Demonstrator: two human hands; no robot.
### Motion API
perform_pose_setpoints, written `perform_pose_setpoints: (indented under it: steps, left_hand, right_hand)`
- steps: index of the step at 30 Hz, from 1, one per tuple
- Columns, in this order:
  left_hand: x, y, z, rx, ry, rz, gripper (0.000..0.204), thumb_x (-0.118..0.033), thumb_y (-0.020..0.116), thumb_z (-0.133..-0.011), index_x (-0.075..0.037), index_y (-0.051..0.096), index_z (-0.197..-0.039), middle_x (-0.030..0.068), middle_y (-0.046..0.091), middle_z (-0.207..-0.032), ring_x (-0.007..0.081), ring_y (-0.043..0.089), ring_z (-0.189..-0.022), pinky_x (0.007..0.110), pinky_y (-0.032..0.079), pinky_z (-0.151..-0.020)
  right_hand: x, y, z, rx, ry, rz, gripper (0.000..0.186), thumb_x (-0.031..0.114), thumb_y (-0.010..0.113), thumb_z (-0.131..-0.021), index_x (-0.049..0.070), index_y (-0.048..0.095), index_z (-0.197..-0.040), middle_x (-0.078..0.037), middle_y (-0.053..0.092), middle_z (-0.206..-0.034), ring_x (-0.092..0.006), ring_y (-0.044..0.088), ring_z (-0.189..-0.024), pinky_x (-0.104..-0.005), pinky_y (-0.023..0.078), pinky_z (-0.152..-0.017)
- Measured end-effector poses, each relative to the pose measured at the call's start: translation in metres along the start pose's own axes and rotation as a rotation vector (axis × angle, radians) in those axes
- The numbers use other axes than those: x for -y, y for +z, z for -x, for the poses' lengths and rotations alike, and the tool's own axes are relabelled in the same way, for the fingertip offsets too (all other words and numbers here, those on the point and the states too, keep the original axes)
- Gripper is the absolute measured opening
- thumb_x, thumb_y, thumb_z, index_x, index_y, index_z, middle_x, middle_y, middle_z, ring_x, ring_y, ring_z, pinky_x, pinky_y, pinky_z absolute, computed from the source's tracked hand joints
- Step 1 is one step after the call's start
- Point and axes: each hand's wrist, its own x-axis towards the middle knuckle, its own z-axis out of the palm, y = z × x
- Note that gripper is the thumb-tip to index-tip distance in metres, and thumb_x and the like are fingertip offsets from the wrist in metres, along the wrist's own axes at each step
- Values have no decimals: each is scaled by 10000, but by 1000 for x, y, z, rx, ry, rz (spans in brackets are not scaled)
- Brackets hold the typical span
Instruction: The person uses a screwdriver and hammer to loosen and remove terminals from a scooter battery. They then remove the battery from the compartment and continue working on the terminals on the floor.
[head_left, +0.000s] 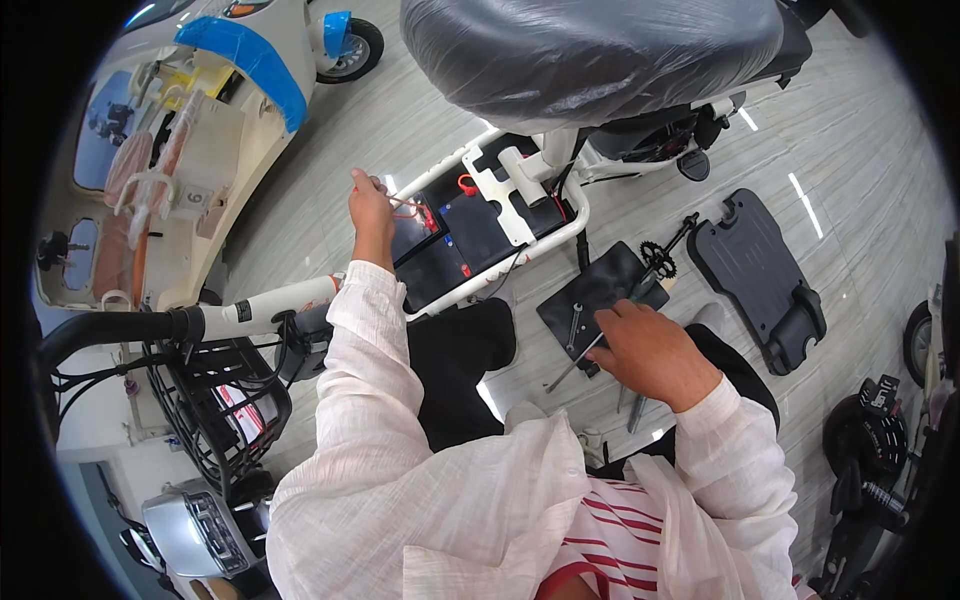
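Observation:
My left hand (370,205) is raised over the open battery bay (455,245) of a white scooter frame and pinches a thin red wire (410,207) that runs to the black batteries. My right hand (650,350) hangs lower right, fingers curled round a slim metal tool (578,362) whose shaft points down-left toward the floor. Just beyond it a black mat (590,295) holds a wrench (574,325). A long rod with a small sprocket (660,262) lies at the mat's far corner.
A scooter seat wrapped in clear plastic (590,50) looms at the top. A black footboard panel (760,275) lies on the floor at right. Handlebar (150,325) and wire basket (215,400) stand at left. A cream scooter body with blue tape (240,50) stands upper left.

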Motion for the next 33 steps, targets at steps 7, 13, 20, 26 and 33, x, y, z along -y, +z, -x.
perform_pose_setpoints:
  steps: [7,13,20,26,33]
  left_hand:
    - [3,32,9,128,299,-356,556,-471,419,-1007,-60,518,-646,24,485,-625,130,402,-557,321,332,-537]
    - [3,57,13,13,407,-622,589,-432,426,-1012,-12,499,-605,39,461,-556,155,413,-539,372,347,-542]
    - [2,43,-5,4,363,-610,612,-463,431,-1004,-12,508,-598,49,477,-554,176,429,-536,369,360,-552]
    - [-4,45,9,106,419,-665,597,-460,426,-1013,-22,495,-614,35,455,-572,158,401,-559,363,352,-553]
    - [-25,10,34,294,332,-609,568,-423,394,-1017,-4,561,-671,115,514,-568,203,491,-573,359,413,-587]
  right_hand:
    - [1,-6,6,-26,-15,-4,412,277,700,-830,19,585,-1129,-165,598,-1016,-362,618,-919,-439,520,-781]
    - [0,-5,6,-56,-26,-30,428,264,708,-818,11,584,-1141,-170,598,-1011,-362,624,-902,-438,520,-781]
    - [-4,-2,9,-149,-93,-48,330,272,714,-807,12,590,-970,-155,587,-929,-340,624,-855,-431,524,-721]
    - [-4,-2,3,-96,-59,-65,335,269,704,-814,15,589,-999,-157,590,-938,-350,619,-877,-432,516,-750]
    - [-4,24,-143,-124,-253,-370,435,218,654,-858,-12,556,-1215,-224,594,-1097,-395,584,-1019,-435,468,-906]
